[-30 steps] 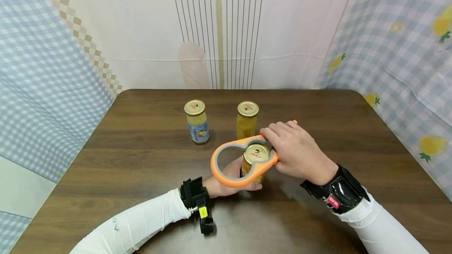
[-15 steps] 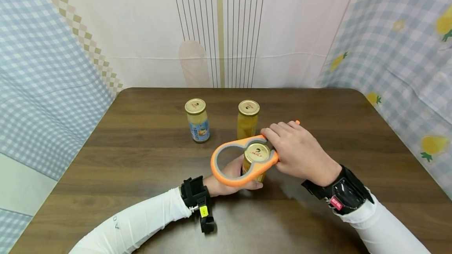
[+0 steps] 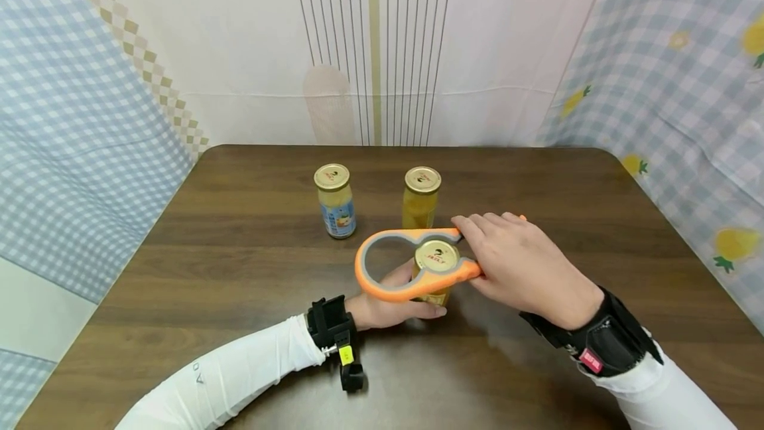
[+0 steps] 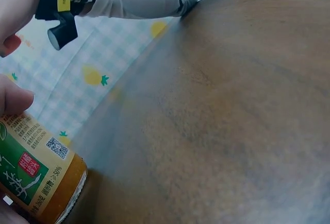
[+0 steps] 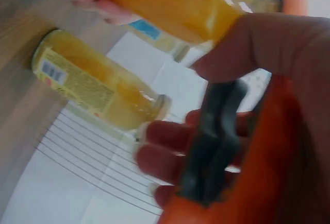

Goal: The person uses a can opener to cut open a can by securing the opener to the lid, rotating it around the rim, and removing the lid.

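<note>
The left hand (image 3: 388,312) gripped the jar (image 4: 38,170), likely for steadiness; the right hand (image 3: 531,269) clasped the opener (image 3: 396,295) around its lid (image 3: 437,256).

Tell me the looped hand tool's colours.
The looped hand tool in the right hand is orange with grey inner edging, clearest in the head view.

Left hand (image 3: 388,310) grips gold-lidded jar (image 3: 438,256). Right hand (image 3: 525,264) holds orange-grey looped tool (image 3: 390,294) at handle end, smaller loop around that jar's lid; contact unclear. 2 more jars upright behind on brown table (image 3: 256,251): blue-labelled jar (image 3: 336,203) left, yellow jar (image 3: 420,208) right.
</note>
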A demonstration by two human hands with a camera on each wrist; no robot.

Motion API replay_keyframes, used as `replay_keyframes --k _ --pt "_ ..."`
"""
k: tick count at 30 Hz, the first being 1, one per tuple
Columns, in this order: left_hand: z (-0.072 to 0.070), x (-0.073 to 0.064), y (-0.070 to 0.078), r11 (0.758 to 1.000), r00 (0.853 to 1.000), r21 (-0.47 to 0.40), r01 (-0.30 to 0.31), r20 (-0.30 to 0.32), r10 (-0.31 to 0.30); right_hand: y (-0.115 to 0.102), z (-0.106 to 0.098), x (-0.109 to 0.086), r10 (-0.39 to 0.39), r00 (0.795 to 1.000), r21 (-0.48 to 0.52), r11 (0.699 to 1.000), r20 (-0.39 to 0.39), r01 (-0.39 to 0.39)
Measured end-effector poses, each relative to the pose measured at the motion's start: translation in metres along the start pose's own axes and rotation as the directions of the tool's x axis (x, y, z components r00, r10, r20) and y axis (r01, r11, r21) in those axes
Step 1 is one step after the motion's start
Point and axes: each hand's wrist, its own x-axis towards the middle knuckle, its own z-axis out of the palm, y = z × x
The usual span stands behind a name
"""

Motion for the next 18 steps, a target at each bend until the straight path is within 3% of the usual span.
replay_keyframes --k 6,9,13,18 --pt "0.001 -0.002 0.020 0.998 1.000 0.060 -0.021 0.017 0.020 -0.005 -0.011 -0.003 0.047 0.995 0.003 0.999 0.083 -0.047" --pt "0.000 -0.003 0.023 0.994 1.000 0.108 0.002 0.020 -0.004 -0.006 -0.013 -0.004 0.042 0.995 -0.010 0.999 0.090 -0.041" --pt "-0.001 -0.004 0.018 0.987 1.000 0.158 0.015 0.020 -0.018 -0.006 -0.015 -0.006 0.038 0.995 -0.016 0.999 0.091 -0.036" --pt "-0.002 -0.003 -0.002 0.987 1.000 0.159 0.018 0.008 -0.019 -0.006 -0.017 -0.009 0.033 0.996 -0.002 0.999 0.077 -0.033"
